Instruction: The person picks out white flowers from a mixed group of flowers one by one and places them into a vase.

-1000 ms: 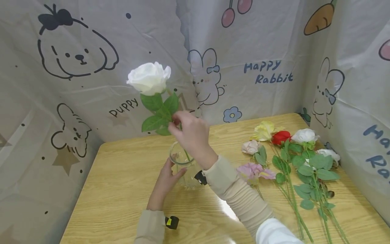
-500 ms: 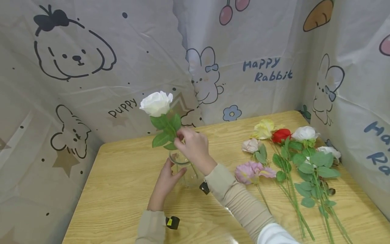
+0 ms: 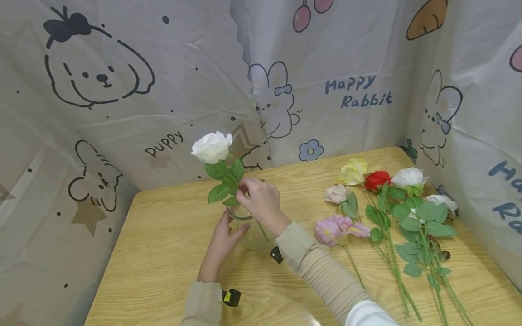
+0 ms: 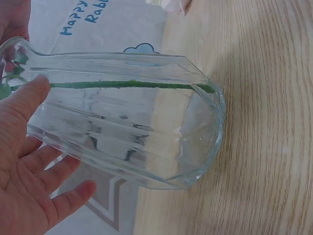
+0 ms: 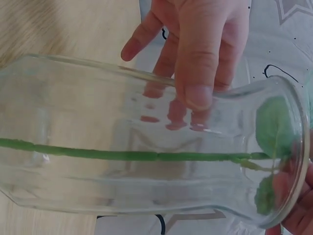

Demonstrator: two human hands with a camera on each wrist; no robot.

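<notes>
A clear ribbed glass vase [image 3: 253,236] stands upright on the wooden table. My left hand [image 3: 222,240] holds it near the neck, with the thumb on one side and fingers round the other, as the left wrist view shows. Above the mouth rises a white artificial rose [image 3: 212,147] with green leaves, leaning left. My right hand [image 3: 262,199] pinches its stem just over the rim. Inside the glass the green stem [image 4: 122,84] runs down to the base. Some leaves [image 5: 274,126] show through the glass at the neck in the right wrist view.
To the right lie a pink-purple flower [image 3: 336,230], a pale pink rose [image 3: 336,193], a yellow flower [image 3: 353,171], a red rose [image 3: 377,180] and several white ones, long stems toward the front edge. A printed curtain [image 3: 195,68] encloses the back and sides.
My right hand has moved down and slightly right with the white rose, and its stem has slid deeper into the vase. My left hand has stayed on the vase.
</notes>
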